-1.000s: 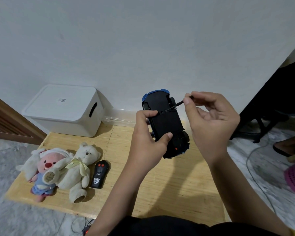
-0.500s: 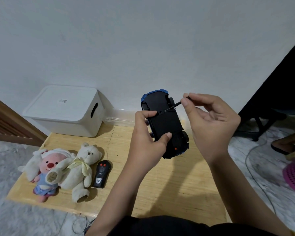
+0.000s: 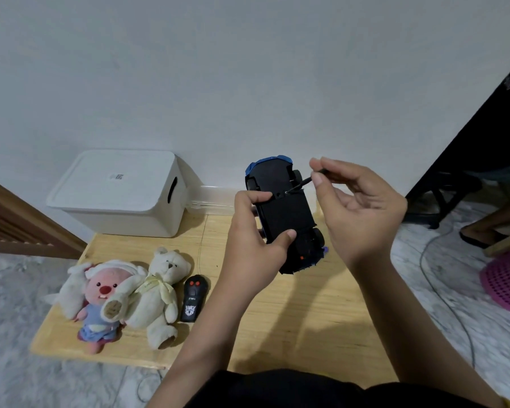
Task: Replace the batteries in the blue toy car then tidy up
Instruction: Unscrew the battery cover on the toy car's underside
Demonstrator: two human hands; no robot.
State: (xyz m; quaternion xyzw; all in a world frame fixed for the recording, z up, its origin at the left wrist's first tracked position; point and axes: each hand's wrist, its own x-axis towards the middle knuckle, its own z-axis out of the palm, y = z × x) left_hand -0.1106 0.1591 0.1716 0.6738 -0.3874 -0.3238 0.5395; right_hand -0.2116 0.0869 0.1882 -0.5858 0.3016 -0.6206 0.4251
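While held underside-up above the wooden board, the blue toy car shows its black chassis to the camera, blue body visible only at the edges. Left hand grips the car across the chassis: forefinger curled near the screw, thumb pressed on the lower part. Right hand pinches a thin black screwdriver between thumb and fingertips; its tip sits at the small screw hole on the battery cover.

Handling, as judged: hard plastic shell, light, rigid, somewhat slick. Best hold looks to be across the flat chassis sides, clear of the wheels, which would roll under the fingers. The screw is tiny and likely to drop or get lost once free.

Count: one car, one screwdriver, two hands. On the board to the left lie one black remote control and two plush toys, a cream teddy bear beside a pink-faced plush, touching. One white lidded storage box stands against the wall. No spare batteries are visible.
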